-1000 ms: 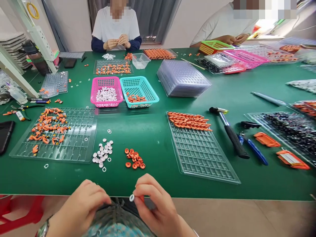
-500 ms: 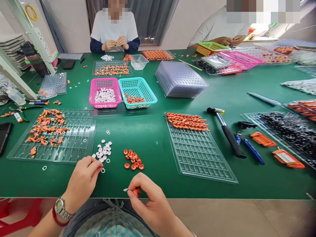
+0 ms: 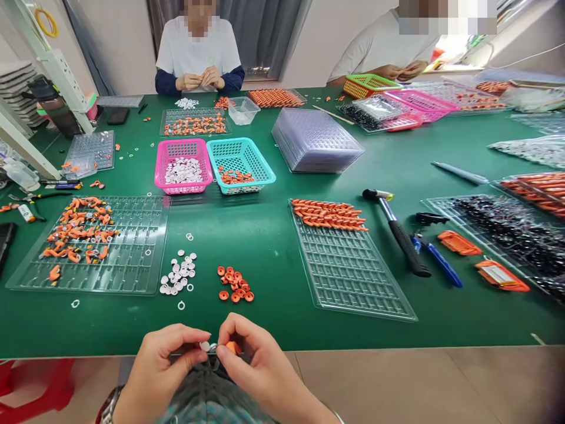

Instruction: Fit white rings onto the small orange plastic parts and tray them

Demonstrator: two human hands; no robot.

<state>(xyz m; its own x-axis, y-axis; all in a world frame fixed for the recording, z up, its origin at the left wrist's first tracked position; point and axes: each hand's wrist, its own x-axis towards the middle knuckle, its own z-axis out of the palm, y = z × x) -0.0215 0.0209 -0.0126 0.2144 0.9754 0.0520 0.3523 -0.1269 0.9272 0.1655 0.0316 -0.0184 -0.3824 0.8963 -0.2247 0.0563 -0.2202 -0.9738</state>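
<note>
Left hand (image 3: 161,360) pinches a disc (image 3: 205,346), right hand (image 3: 262,365) an orange part (image 3: 232,347). The disc lies just left of the orange part.

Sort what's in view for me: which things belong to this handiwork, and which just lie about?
Likely in use:
white disc in left hand
orange piece in right hand
scattered white discs
loose orange discs

Apparently just lying about:
hammer
blue-handled tool
dark bottle

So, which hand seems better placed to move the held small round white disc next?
Probably left: the left hand pinches the small round white disc, while the right hand is occupied, gripping a small orange piece beside it.
</note>
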